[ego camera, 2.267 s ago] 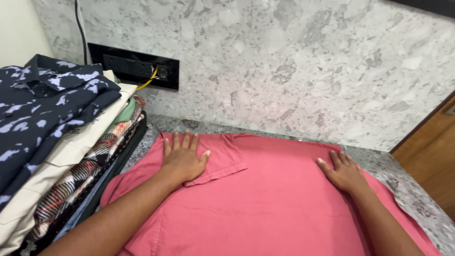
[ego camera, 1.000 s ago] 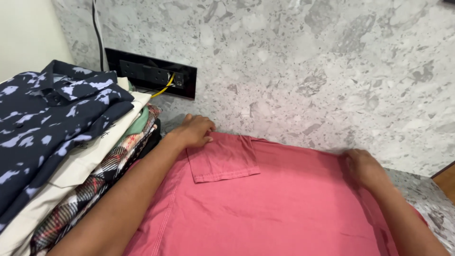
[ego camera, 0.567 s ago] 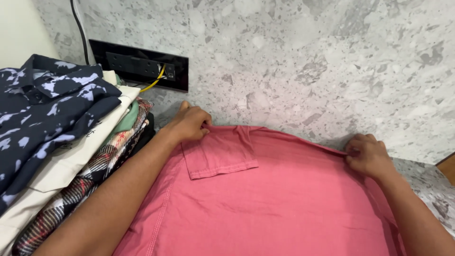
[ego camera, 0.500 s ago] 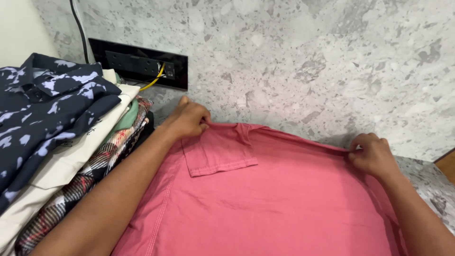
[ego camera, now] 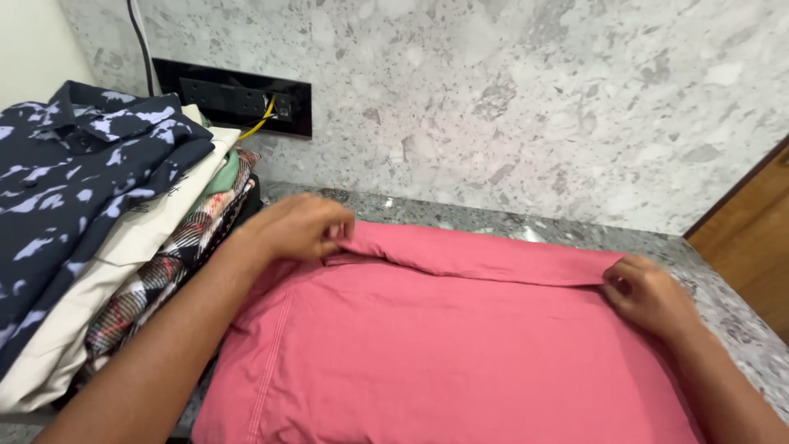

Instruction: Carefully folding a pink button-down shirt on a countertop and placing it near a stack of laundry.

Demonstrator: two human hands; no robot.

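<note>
A pink shirt (ego camera: pixel 460 353) lies spread on a speckled grey stone counter (ego camera: pixel 723 304). Its far edge is turned over toward me in a long fold. My left hand (ego camera: pixel 296 226) pinches the left end of that fold. At the fold's right end, my right hand (ego camera: pixel 649 292) grips the cloth with curled fingers. Both forearms reach in from the bottom of the view.
A stack of folded clothes (ego camera: pixel 123 222) stands at the left, topped by a navy patterned shirt (ego camera: pixel 74 173). Behind it a black socket panel (ego camera: pixel 230 103) with a yellow cable sits in the stone wall. A wooden panel (ego camera: pixel 752 230) is at the right.
Both hands went from lying flat on the shirt to gripping its far edge, lifted it, and have pulled it toward me, folding it over and covering the sleeve.
</note>
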